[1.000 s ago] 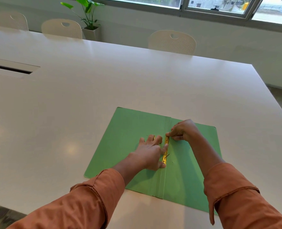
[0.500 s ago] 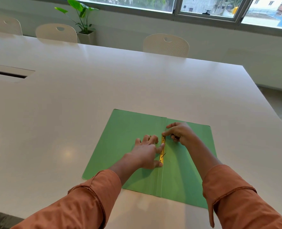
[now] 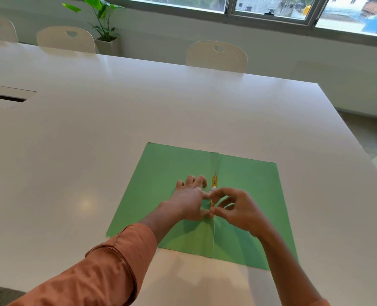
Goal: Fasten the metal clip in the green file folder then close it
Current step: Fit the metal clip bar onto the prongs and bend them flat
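The green file folder (image 3: 161, 173) lies open and flat on the white table, spine running away from me. A gold metal clip (image 3: 214, 181) lies along the spine; only its far end shows. My left hand (image 3: 189, 200) rests flat on the left leaf beside the clip, fingers spread, its thumb side touching the clip's near part. My right hand (image 3: 238, 208) hovers over the clip's near half, blurred, with thumb and forefinger curled toward the clip. Whether they pinch it I cannot tell.
The white table (image 3: 183, 107) stretches far ahead, with a cable slot (image 3: 5, 97) at the left. White chairs (image 3: 216, 55) stand along the far edge and a potted plant (image 3: 104, 25) by the wall. The table's right edge runs close to the folder.
My right hand has come back from the clip's far end to its near half. The far end of the clip is now uncovered. My left hand stays pressed beside the spine.
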### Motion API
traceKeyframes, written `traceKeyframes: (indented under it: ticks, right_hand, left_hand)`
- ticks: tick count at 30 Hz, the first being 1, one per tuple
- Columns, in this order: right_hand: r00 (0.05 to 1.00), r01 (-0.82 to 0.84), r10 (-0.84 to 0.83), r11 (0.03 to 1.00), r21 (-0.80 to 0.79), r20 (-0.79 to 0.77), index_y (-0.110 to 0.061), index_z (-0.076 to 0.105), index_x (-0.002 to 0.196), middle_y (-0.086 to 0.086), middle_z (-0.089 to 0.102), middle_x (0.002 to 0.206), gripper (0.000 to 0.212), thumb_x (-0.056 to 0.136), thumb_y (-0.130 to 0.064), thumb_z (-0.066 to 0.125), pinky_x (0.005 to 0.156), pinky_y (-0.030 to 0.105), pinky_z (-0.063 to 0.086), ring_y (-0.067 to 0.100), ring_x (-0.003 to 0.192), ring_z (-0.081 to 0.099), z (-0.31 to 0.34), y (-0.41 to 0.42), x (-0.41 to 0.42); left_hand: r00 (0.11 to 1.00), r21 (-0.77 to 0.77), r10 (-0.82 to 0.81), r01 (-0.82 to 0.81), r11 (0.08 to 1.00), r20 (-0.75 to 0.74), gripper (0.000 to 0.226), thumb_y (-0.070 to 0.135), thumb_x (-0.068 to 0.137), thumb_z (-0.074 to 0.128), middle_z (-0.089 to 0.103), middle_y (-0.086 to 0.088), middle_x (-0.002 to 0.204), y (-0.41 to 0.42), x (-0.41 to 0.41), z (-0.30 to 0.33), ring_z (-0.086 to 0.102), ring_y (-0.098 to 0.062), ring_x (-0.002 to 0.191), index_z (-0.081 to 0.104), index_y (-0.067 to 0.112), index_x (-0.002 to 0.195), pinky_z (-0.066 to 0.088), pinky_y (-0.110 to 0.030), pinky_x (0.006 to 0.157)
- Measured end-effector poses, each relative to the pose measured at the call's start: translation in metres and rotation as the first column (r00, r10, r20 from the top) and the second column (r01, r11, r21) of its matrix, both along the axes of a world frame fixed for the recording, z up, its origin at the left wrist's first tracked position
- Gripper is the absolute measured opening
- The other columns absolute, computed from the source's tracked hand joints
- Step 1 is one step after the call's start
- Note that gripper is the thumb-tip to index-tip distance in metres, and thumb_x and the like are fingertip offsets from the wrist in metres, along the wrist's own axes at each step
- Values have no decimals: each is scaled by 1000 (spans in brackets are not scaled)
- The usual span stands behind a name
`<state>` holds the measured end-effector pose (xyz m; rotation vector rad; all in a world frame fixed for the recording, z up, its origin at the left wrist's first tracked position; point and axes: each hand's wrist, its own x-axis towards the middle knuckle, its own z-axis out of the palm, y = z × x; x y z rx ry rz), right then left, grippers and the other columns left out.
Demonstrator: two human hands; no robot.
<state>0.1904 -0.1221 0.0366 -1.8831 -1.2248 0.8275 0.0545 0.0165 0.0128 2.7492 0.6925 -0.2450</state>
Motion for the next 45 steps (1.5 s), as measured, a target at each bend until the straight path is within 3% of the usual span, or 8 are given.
traceKeyframes:
  ticks: [3, 9, 12, 16, 26, 34, 39, 45]
  right_hand:
    - [986, 153, -155, 987, 42, 59, -14, 82, 87, -1, 80, 77, 13, 81, -3, 85, 72, 44, 66, 16, 67, 77, -9, -8, -2]
    - [932, 299, -322, 942, 155, 164, -14, 86, 84, -6, 80, 71, 15, 77, 0, 83, 71, 27, 65, -1, 60, 73, -21, -18, -10]
    - [917, 292, -327, 941, 174, 230, -15, 86, 83, -5, 81, 76, 13, 78, -4, 83, 74, 23, 63, 2, 68, 74, -24, -18, -12]
    - [924, 307, -324, 945, 111, 202, -17, 86, 83, -6, 80, 76, 11, 77, -7, 85, 73, 19, 62, 2, 68, 74, -22, -17, -11]
    - [916, 227, -250, 968, 108, 313, -16, 86, 82, -4, 79, 73, 10, 77, -9, 82, 68, 37, 63, 11, 65, 72, -19, -22, -24]
    - [871, 281, -287, 957, 74, 399, -11, 84, 76, 3, 76, 64, 9, 77, -10, 75, 57, 38, 57, 22, 55, 65, -20, -13, -51]
    - [850, 296, -289, 954, 53, 440, -9, 81, 69, 4, 69, 59, 13, 79, -9, 72, 49, 27, 42, 21, 51, 59, -17, -14, -60]
    - [838, 346, -300, 938, -20, 455, -5, 69, 58, 9, 61, 53, 21, 78, -7, 66, 49, 38, 42, 30, 50, 53, -14, -7, -68]
  left_hand:
    - [1000, 12, 4, -4, 1000, -3, 85, 72, 85, 62, 30, 6, 147, 2, 0, -1, 23, -24, 138, 30, 43, 159, 28, -46, 105]
    - [999, -26, 18, -17, 1000, 27, 88, 74, 81, 62, 29, 9, 142, 5, -2, -6, 21, -21, 136, 29, 46, 158, 26, -44, 104]
    - [999, -49, 19, -18, 999, 33, 89, 75, 80, 63, 29, 9, 141, 7, -3, -7, 20, -20, 136, 31, 47, 157, 25, -42, 104]
    - [999, -69, 11, -9, 998, 37, 90, 77, 78, 62, 28, 11, 140, 10, -5, -8, 20, -20, 136, 32, 47, 157, 26, -43, 107]
    - [1000, -83, 9, -7, 997, 21, 89, 76, 79, 62, 26, 11, 140, 12, -3, -9, 18, -21, 136, 30, 48, 157, 22, -42, 110]
    - [1000, -59, 7, -7, 998, 0, 88, 74, 81, 62, 28, 9, 139, 11, -2, -7, 20, -21, 135, 29, 47, 158, 25, -43, 111]
    - [1000, -53, -4, 4, 999, -7, 87, 75, 82, 61, 28, 7, 139, 11, -2, -6, 21, -22, 135, 30, 46, 158, 25, -44, 111]
    - [999, -52, -34, 32, 998, -36, 74, 63, 90, 59, 31, 5, 141, 15, 1, -1, 22, -23, 135, 34, 45, 157, 25, -44, 109]
